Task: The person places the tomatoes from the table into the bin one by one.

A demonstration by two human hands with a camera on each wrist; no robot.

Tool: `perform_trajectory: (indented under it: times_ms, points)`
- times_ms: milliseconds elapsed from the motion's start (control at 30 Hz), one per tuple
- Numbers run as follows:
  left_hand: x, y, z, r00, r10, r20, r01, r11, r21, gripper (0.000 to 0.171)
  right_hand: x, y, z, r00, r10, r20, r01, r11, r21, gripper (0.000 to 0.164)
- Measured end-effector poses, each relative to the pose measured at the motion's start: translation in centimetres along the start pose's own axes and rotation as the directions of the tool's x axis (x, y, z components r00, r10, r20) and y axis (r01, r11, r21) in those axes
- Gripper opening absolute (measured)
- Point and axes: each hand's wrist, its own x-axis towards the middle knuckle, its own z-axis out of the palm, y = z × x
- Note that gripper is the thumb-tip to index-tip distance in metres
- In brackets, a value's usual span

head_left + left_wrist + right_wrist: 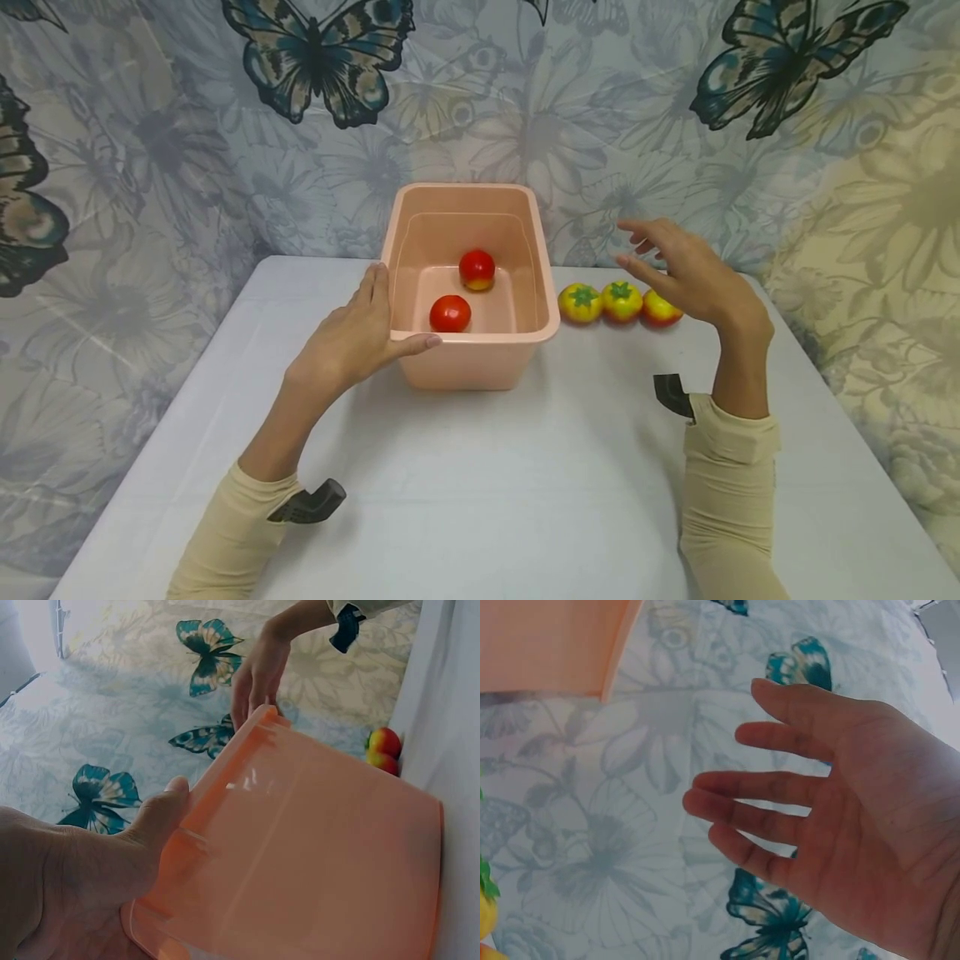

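My left hand (345,342) lies along the left rim of a peach plastic bin (468,364), its thumb stretched over the near rim. In the left wrist view, the thumb of the left hand (112,855) rests along the bin's edge (322,825). Inside are two red tomatoes, one near the front (450,313) and one farther back (477,269). Raised right of the bin, my right hand (686,271) holds nothing; its fingers are spread and loosely bent in the right wrist view. Below it three yellow-red tomatoes sit in a row: left (580,303), middle (622,302) and right (661,310), partly covered.
A white-covered table (465,492) carries everything. Behind it hangs a cloth (525,133) printed with flowers and butterflies, close to the bin's far side. Dark devices are strapped at the left cuff (309,504) and right cuff (672,394).
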Motion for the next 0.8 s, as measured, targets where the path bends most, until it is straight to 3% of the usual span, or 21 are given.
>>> perform_trajectory:
  times_ms: [467, 800]
  points:
    - [0.0, -0.1, -0.1, 1.000, -0.003, 0.006, 0.002, 1.000, 0.004, 0.135, 0.0, 2.0, -0.2, 0.999, 0.037, 0.018, -0.037, 0.999, 0.007, 0.059]
    - [0.0, 0.0, 0.0, 1.000, 0.005, 0.002, -0.005, 1.000, 0.015, 0.134, -0.1, 5.0, -0.5, 0.985, 0.153, 0.080, -0.153, 0.988, -0.007, 0.064]
